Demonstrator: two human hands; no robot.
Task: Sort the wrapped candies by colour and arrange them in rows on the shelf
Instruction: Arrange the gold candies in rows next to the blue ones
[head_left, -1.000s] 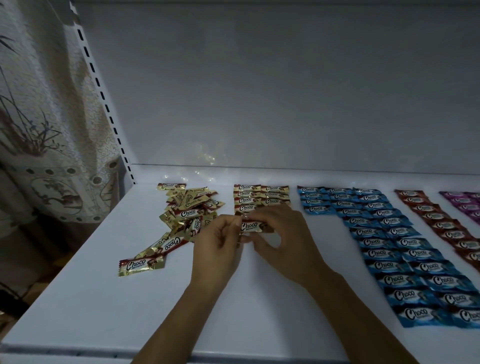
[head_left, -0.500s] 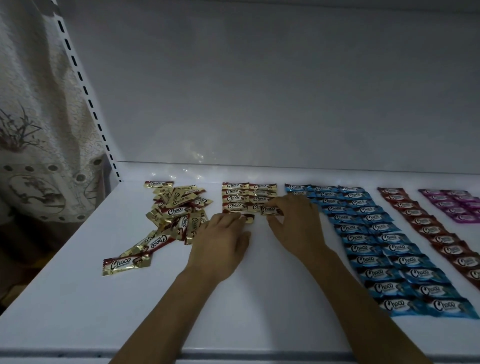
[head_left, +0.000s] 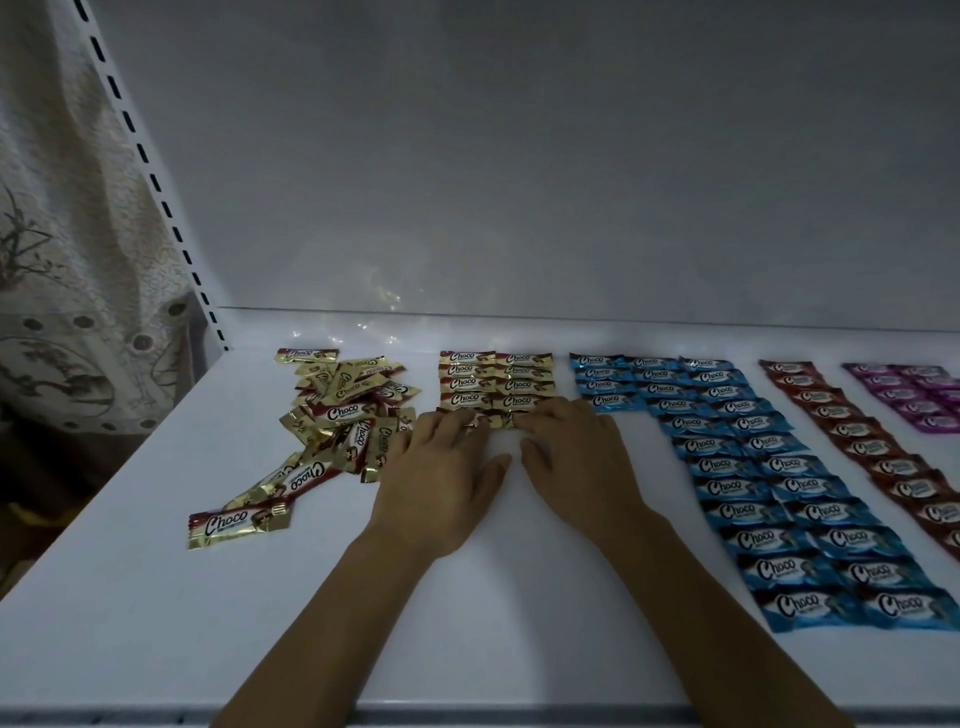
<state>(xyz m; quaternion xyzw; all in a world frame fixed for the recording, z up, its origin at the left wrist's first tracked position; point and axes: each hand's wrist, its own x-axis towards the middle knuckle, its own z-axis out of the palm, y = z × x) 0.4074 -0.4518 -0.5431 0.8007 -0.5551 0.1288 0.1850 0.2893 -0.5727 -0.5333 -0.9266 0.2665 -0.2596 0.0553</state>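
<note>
A: What lies nearest the camera?

B: A white shelf (head_left: 156, 623), its front edge (head_left: 104, 714) running across the bottom. From that edge up to the gold rows (head_left: 496, 384) there is a broad stretch of open white surface, crossed only by two forearms.

A: And the hands?

B: Both lie palm down at the near end of the gold rows. The left hand (head_left: 441, 478) has its fingers stretched out and a little spread. Its tips press on the nearest gold candy (head_left: 498, 420), which shows in the gap between the two hands. The right hand (head_left: 576, 467) lies just beside it, with its fingers straight and close together and their tips on that same nearest row. Neither hand curls round anything. The thumbs point towards each other, near but apart.

A: Where are the other candies?

B: Left of the gold rows sits a loose gold pile (head_left: 343, 410), just beside the left hand. One stray gold candy (head_left: 239, 525) lies left of the gold rows and nearer the front edge. Right of the gold rows, across a narrow white gap, the blue rows (head_left: 753, 467) run most of the way to the front edge. Further right stand a dark red row (head_left: 857, 447) and then purple candies (head_left: 914, 400), cut off by the frame.

A: Behind?

B: Behind the gold rows comes a strip of shelf, then the grey back wall (head_left: 519, 182). Far left of them are a slotted upright (head_left: 156, 182) and a patterned curtain (head_left: 62, 260).
</note>
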